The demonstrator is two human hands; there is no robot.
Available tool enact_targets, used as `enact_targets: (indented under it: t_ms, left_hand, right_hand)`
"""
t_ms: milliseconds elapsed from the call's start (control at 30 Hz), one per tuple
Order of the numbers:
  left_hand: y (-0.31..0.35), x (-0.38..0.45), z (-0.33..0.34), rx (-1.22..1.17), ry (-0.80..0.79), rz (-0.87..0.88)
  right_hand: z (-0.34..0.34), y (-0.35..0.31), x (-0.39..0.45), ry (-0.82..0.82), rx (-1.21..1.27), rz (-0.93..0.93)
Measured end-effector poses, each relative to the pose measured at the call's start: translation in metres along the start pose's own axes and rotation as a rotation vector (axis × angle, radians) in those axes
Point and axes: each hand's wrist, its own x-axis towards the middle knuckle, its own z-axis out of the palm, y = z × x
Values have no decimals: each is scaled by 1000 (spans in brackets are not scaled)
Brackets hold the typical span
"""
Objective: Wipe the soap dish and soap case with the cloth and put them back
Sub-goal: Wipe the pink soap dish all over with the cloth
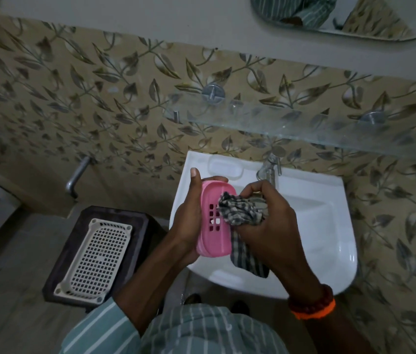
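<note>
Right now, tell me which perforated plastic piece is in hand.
The pink soap case, gripped by the left hand over the sink. The white tray lies untouched on the stool.

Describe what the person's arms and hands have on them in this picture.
Both hands are bare, no gloves or rings visible. The left hand comes out of a teal sleeve with thin pale stripes, pushed up to around the elbow. The right hand has a bare forearm, and its wrist carries a string of dark reddish beads beside a bright orange band.
</note>
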Motion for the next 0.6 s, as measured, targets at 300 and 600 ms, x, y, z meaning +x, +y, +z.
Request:
enact_targets:
  t_ms: [300,600]
  left_hand:
    - [18,0,1,98,-76,70]
    - [29,-1,-2,48,-141,58]
  right_hand:
    - [-21,-14,-8,-272,-403,-286]
    - [-28,-15,-28,-467,-472,-405]
